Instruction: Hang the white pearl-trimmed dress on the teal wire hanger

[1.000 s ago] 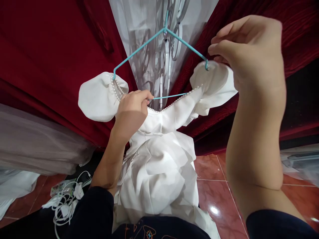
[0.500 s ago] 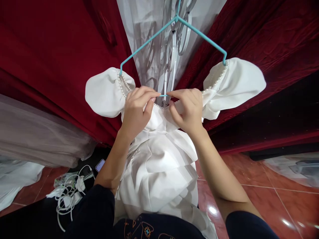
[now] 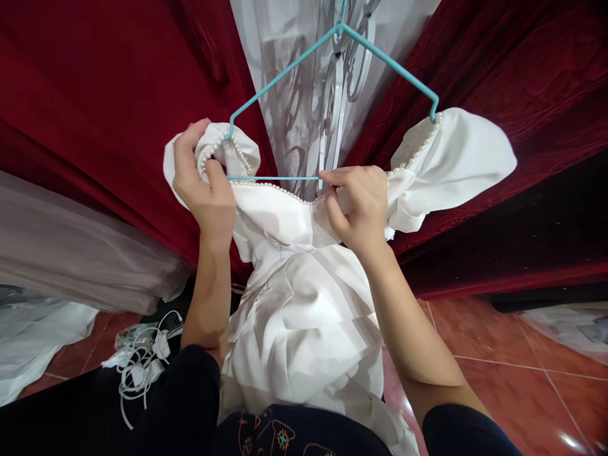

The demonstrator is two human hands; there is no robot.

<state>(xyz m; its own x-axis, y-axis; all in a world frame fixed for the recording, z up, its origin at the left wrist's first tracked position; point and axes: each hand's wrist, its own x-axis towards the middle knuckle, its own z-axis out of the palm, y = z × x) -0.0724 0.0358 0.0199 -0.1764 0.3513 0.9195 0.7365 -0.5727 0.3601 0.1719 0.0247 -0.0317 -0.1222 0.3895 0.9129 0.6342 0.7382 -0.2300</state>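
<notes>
**While the lower bar (image 3: 275, 178) runs crosswise**

While my left hand (image 3: 204, 193) grips the left sleeve (image 3: 246, 144) at its opening, my right hand (image 3: 358, 202) pinches the bar, which spans between them. The hanger's (image 3: 340, 28) left tip lies just right of my left fingers, nearer that hand; the white dress (image 3: 308, 316) hangs below.

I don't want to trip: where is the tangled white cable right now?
In the head view, the white cable lies at lower left, on a black surface, beside the person's left sleeve.
</notes>
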